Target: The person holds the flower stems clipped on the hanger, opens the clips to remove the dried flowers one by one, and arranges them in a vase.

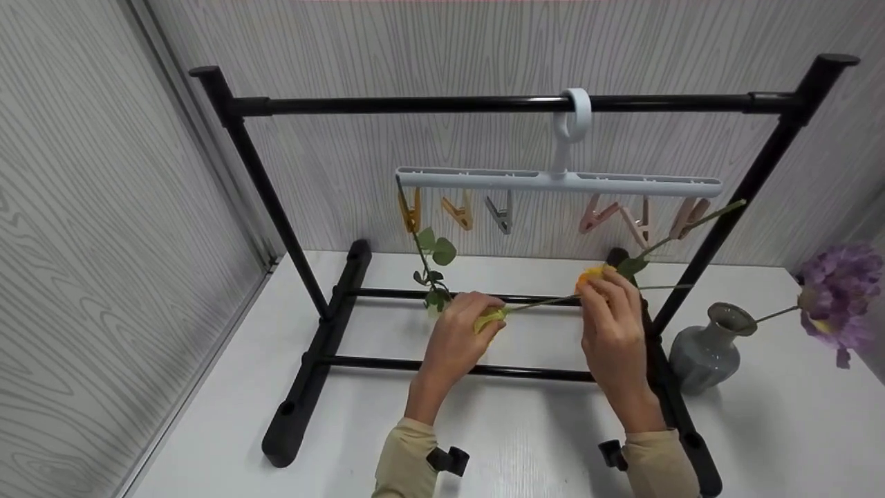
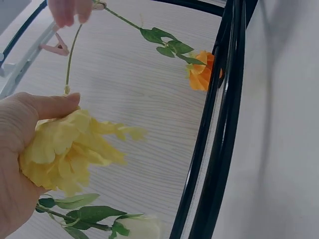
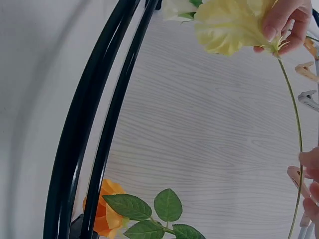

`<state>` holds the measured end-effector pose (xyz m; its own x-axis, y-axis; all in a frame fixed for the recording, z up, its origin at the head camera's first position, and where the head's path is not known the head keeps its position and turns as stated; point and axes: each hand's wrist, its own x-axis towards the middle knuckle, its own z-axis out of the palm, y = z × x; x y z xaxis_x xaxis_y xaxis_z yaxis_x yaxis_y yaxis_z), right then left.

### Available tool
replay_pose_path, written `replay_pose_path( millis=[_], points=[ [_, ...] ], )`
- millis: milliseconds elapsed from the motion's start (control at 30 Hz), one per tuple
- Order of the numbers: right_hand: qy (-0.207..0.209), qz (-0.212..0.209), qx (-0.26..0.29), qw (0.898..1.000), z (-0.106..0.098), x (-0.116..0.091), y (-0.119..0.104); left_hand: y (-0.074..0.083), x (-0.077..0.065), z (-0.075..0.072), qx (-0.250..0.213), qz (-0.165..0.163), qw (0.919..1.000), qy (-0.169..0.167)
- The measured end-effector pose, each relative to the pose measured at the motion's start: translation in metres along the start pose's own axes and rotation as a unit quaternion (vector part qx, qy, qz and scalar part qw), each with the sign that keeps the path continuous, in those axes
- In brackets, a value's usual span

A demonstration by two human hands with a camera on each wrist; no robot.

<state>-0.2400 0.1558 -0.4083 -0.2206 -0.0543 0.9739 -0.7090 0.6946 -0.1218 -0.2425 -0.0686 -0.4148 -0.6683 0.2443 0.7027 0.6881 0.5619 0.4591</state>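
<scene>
My left hand (image 1: 456, 328) grips the head of a yellow artificial flower (image 2: 75, 149) just below its petals. The flower's thin green stem runs rightward to my right hand (image 1: 614, 339), whose fingertips pinch it part way along; the stem's end sticks out beyond. Above both hands hangs a pale blue clip hanger (image 1: 484, 180). From its leftmost orange clip (image 1: 411, 211) hangs a white rose (image 2: 142, 226), mostly hidden by my left hand in the head view. An orange flower (image 3: 107, 209) hangs from the rightmost pink clip (image 1: 688, 218), its bloom partly behind my right fingers.
The hanger's ring hooks over the top bar (image 1: 415, 105) of a black rack standing on a white table (image 1: 511, 443). Several other clips hang between the two flowers. Right of the rack, a grey vase (image 1: 705, 353) holds a purple flower (image 1: 843, 297).
</scene>
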Motion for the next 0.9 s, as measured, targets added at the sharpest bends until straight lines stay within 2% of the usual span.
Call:
replay_pose_path(
  millis=[167, 367, 633, 767, 900],
  points=[
    [-0.045, 0.009, -0.014, 0.999, -0.0044, -0.003, 0.0004, 0.0022, 0.0007, -0.0027, 0.033, 0.027, 0.9988, 0.025],
    [-0.05, 0.001, -0.012, 0.999, -0.0057, -0.0005, -0.004, 0.0051, 0.0023, -0.005, 0.071, 0.048, 0.9949, 0.052],
    [-0.087, 0.007, -0.03, 0.996, -0.0071, -0.0017, -0.0055, 0.0075, 0.0023, -0.0054, 0.094, 0.062, 0.9922, 0.054],
    [-0.095, 0.007, -0.032, 0.995, -0.0084, -0.0023, -0.0027, 0.0078, 0.0025, -0.0047, 0.089, 0.067, 0.9924, 0.052],
    [-0.093, 0.009, -0.035, 0.995, -0.0093, -0.0023, -0.0004, 0.0075, 0.002, -0.0048, 0.079, 0.057, 0.994, 0.049]
  ],
)
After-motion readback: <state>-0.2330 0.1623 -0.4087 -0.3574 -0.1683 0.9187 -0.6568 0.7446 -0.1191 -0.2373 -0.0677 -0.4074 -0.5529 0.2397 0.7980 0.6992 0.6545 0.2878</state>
